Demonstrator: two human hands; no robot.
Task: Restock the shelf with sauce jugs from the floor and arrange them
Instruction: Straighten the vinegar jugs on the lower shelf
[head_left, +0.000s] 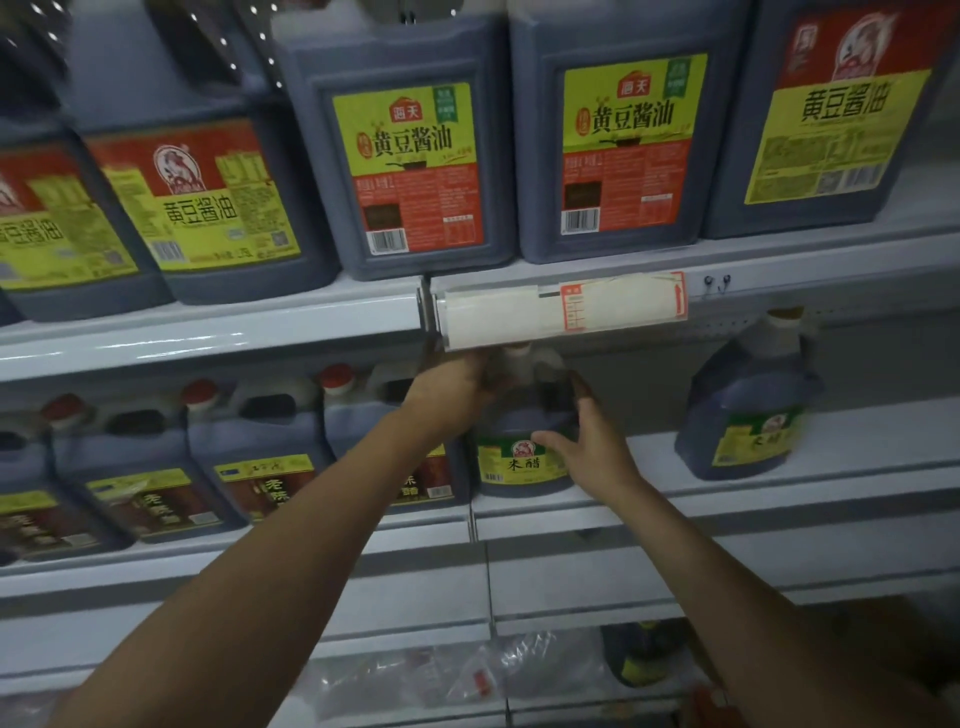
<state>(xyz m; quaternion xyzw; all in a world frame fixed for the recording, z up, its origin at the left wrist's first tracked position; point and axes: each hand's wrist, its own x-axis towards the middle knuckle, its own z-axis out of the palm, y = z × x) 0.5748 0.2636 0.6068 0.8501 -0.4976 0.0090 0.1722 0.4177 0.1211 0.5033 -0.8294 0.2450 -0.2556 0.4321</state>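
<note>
Two small dark jugs with green and yellow labels stand on the right section of the middle shelf (727, 499): the held jug (524, 457) at its left end and a second small jug (748, 405) well apart to the right, alone, with a yellowish cap. Both hands are on the held jug. The left hand (457, 389) grips it at the top, fingers curled round the handle area just under the upper shelf's edge; the cap is hidden there. The right hand (587, 441) lies against the jug's right side, its fingers fairly straight and spread over the label and shoulder. The jug's base appears to rest on the shelf, upright.

Five large jugs (415, 156) of dark sauce fill the upper shelf (208, 332): two at the centre carry yellow-green and red labels, and three, two on the left and one on the right, carry a red and yellow label with a rooster emblem. A white price strip (561, 306) with one red-edged tag is clipped to that shelf's front edge.

At least four red-capped jugs (260, 457) with brown labels crowd the left section of the middle shelf, the nearest just beside the held jug; the blur at the left edge prevents a surer count.

On the bottom level lie crumpled clear plastic wrap (467, 675) and one more dark jug (639, 654), partly hidden.
</note>
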